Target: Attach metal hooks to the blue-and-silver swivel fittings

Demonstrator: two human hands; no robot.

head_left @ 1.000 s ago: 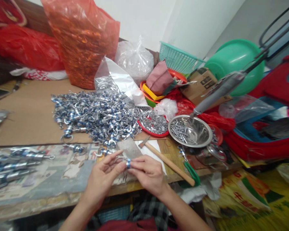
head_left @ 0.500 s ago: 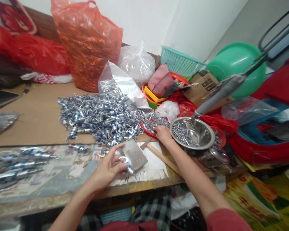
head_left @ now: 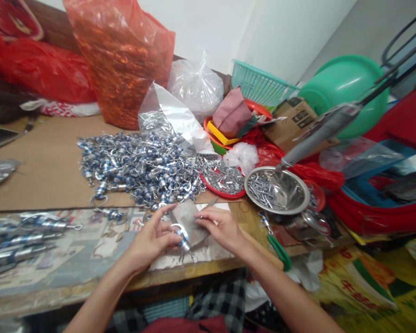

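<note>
Head view: your two hands meet low in the frame, just left of centre, at the near edge of the surface point(head_left: 55, 175).
Left hand point(head_left: 151, 241): it pinches a small blue-and-silver swivel clip point(head_left: 182, 237) between thumb and fingertips, ring end up, tip resting on the grey metal block point(head_left: 190, 222), apparently so the block backs it.
Right hand point(head_left: 219, 226): fingers curled and pointed toward the clip from the right, resting on the block's edge; you cannot tell whether it holds anything.
Supplies: a heap of the same clips point(head_left: 138, 166) lies just above the hands, with a red plate of metal parts point(head_left: 223, 179) and a steel bowl of pins point(head_left: 276, 189) to the right, all close by.
Surface: brown board, worn paper at the near edge.
Room: red bags point(head_left: 119, 60) upper left, green basin point(head_left: 343, 88) upper right, white wall behind.
</note>
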